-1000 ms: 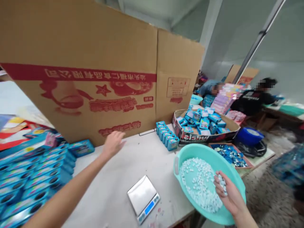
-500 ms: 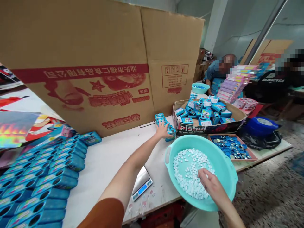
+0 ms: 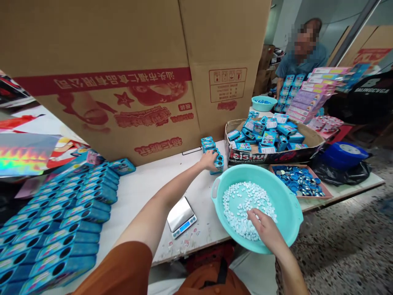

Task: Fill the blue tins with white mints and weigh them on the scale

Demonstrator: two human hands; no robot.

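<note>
At the back of the table, my left hand (image 3: 209, 159) is closed over the near end of a short row of blue candy tins (image 3: 207, 141), its fingers round a tin there. My right hand (image 3: 264, 229) reaches into a turquoise basin (image 3: 290, 229). Its fingers are curled together against small white candies (image 3: 238, 211), and whatever lies inside them is hidden. Between my arms, a small digital scale (image 3: 181, 216) rests on the white table with a bare metal plate and a lit display.
Rows of blue tins with round holes (image 3: 72, 250) fill the left side. A tall cardboard carton (image 3: 123, 45) stands behind. Right of it are a box (image 3: 250, 158) of blue tins and a shallow tray (image 3: 327, 192) of blue lids. A person (image 3: 285, 65) is beyond.
My left fingers, spread over the tins before, have drawn in around the near end. My right hand has shifted slightly left within the basin. The view has tipped downward, and the person beyond sits more upright.
</note>
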